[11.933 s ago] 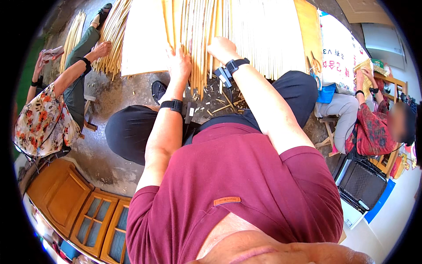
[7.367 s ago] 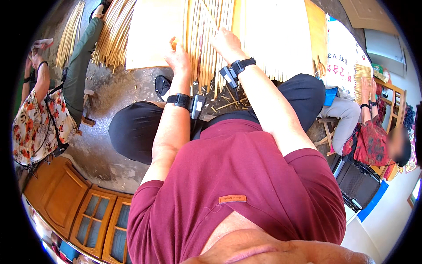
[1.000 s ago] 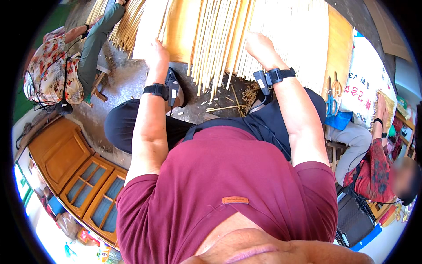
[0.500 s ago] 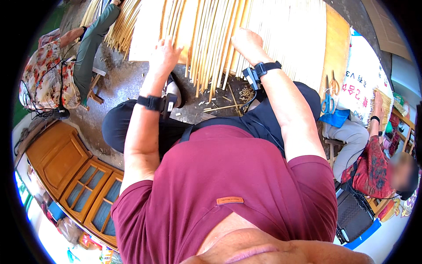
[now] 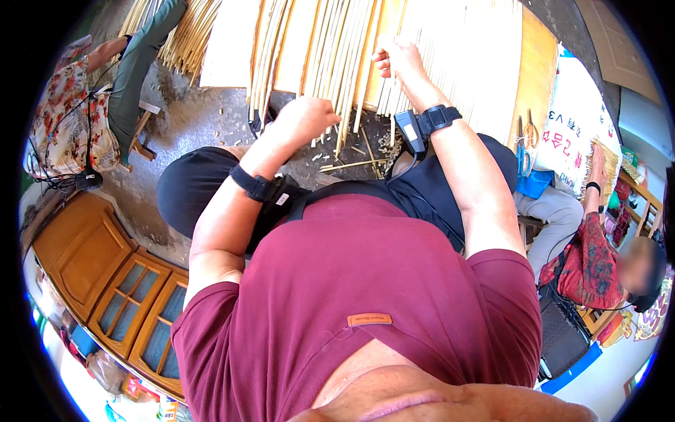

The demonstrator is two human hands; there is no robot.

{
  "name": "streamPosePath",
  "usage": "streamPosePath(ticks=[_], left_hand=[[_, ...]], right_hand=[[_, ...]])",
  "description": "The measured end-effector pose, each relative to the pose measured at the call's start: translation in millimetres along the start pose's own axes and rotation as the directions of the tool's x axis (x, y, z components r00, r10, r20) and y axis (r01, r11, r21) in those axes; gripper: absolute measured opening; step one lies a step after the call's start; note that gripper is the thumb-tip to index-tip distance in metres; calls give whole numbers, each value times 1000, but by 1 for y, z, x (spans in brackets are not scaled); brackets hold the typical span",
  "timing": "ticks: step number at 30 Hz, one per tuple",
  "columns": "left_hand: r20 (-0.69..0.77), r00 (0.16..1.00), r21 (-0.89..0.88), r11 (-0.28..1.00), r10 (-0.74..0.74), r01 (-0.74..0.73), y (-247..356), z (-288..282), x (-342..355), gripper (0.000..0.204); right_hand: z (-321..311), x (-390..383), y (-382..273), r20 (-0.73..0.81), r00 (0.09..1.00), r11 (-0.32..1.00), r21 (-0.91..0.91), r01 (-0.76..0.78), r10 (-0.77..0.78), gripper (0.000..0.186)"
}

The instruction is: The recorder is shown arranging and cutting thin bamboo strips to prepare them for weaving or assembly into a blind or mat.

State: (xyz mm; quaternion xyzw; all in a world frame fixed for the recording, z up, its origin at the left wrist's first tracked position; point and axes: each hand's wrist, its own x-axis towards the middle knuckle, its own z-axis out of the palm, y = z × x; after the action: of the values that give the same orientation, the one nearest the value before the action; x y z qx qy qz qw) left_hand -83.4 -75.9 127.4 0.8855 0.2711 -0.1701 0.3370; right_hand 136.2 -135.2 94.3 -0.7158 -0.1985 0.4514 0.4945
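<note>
Long, thin pale sticks (image 5: 346,67), bamboo-like, lie in rows on a wooden board (image 5: 297,56), their near ends jutting past its edge. At those near ends is my left hand (image 5: 304,121), closed, its fingers bent toward the middle row. Whatever it may grip is hidden by the hand. My right hand (image 5: 403,63) hovers over the board between the middle row and the whiter sticks (image 5: 457,77) on the right. Its fingers are curled in, and anything inside them is too small to make out. Each wrist wears a black strap with a small device.
Scissors (image 5: 526,151) lie at the board's right edge, beside a printed white sack (image 5: 573,133). Stick scraps (image 5: 355,166) litter the floor between my knees. A person in floral clothing (image 5: 67,123) sits left, near another stick bundle (image 5: 188,39); a person in red (image 5: 583,264) sits right.
My left hand has come nearer and to the right, from the left sticks to the middle row's ends, and closed. The right hand has turned, showing its curled fingers.
</note>
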Motion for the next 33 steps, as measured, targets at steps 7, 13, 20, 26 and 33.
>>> streamPosePath(ticks=[7, 13, 20, 26, 33], left_hand=[[238, 967, 157, 979, 91, -131, 9, 44, -16, 30], [304, 952, -90, 996, 33, -6, -8, 43, -24, 29], [386, 906, -913, 68, -173, 402, -9, 64, -27, 26], [367, 895, -753, 484, -254, 446, 7, 65, -24, 32], [-323, 938, -142, 973, 128, -182, 30, 38, 19, 27]], right_hand=[[13, -12, 22, 155, 980, 926, 339, -168, 122, 19], [6, -11, 27, 169, 981, 925, 349, -151, 96, 30], [-2, -8, 21, 38, 989, 896, 419, -148, 146, 23], [-6, -7, 32, 50, 994, 892, 439, -106, 94, 29], [-5, -3, 28, 17, 993, 848, 519, -108, 116, 29]])
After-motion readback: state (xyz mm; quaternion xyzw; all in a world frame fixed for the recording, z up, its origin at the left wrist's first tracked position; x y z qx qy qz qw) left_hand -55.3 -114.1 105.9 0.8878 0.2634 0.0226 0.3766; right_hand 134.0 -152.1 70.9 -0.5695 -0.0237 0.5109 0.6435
